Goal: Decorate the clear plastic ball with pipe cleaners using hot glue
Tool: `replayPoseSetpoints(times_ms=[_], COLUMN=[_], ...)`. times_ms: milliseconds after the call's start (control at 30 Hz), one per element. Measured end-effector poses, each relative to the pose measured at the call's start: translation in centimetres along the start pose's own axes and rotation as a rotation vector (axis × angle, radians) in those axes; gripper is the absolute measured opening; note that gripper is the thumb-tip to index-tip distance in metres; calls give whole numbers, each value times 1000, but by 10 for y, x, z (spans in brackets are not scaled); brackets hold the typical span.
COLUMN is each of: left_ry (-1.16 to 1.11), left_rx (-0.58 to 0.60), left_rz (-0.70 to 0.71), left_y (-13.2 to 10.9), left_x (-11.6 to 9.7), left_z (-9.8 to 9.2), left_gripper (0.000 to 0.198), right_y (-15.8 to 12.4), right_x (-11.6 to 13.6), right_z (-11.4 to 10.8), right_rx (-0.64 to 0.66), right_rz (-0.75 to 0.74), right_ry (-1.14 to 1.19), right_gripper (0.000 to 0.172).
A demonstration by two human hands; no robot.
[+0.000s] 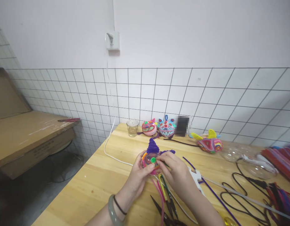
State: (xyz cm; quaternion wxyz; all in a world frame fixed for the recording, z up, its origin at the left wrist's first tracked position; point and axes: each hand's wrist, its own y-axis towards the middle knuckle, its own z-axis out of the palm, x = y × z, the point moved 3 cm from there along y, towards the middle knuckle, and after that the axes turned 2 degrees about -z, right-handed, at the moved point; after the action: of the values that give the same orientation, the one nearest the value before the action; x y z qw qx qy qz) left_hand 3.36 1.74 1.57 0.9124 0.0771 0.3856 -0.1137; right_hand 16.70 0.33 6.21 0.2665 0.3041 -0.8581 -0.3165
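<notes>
My left hand (137, 171) is closed around a clear ball decorated with pipe cleaners (148, 159). A purple pointed ear (152, 146) stands up from its top, and a second purple piece (172, 151) shows behind my right fingers. On the ball's front sits a small green coil (153, 160). Thumb and fingers of my right hand (171, 166) are pinched together at the coil's right edge; what lies between the fingertips is hidden. Below the hands are scissors with yellow on them (164, 190) and a dark pointed tool (157, 205), partly cut off, with pink strands (161, 199) alongside.
Along the wall stand a glass cup (132, 128) and several finished pipe-cleaner figures, including a blue one (166, 128) and a yellow-winged one (210, 142). At right lie clear balls (231, 153), black cable (234, 196) and pipe-cleaner bundles (280, 160). Another table (29, 138) stands left.
</notes>
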Motion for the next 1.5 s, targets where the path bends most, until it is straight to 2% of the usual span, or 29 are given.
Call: replayPoseSetpoints(times_ms=[100, 233, 433, 667, 900, 1067, 1267, 1500], left_ry=[-2, 9, 25, 32, 35, 70, 81, 57], left_rx=[32, 15, -3, -101, -34, -96, -148, -158], left_rz=[-11, -36, -38, -21, -28, -1, 5, 33], left_y=[0, 1, 1, 0, -1, -1, -1, -1], left_x=[-1, -1, 1, 1, 0, -1, -1, -1], left_z=[1, -2, -4, -5, -1, -3, -4, -5], left_gripper=[51, 38, 41, 50, 40, 47, 55, 56], right_y=[0, 1, 1, 0, -1, 0, -2, 1], right_x=[-1, -2, -3, 2, -3, 1, 5, 15], right_z=[0, -1, -3, 0, -3, -2, 1, -1], right_rx=[0, -2, -19, 17, 27, 41, -1, 53], right_rz=[6, 1, -47, -24, -49, -43, -36, -61], right_ry=[-12, -11, 5, -59, -68, -53, -67, -77], right_gripper=[14, 16, 17, 18, 18, 18, 18, 23])
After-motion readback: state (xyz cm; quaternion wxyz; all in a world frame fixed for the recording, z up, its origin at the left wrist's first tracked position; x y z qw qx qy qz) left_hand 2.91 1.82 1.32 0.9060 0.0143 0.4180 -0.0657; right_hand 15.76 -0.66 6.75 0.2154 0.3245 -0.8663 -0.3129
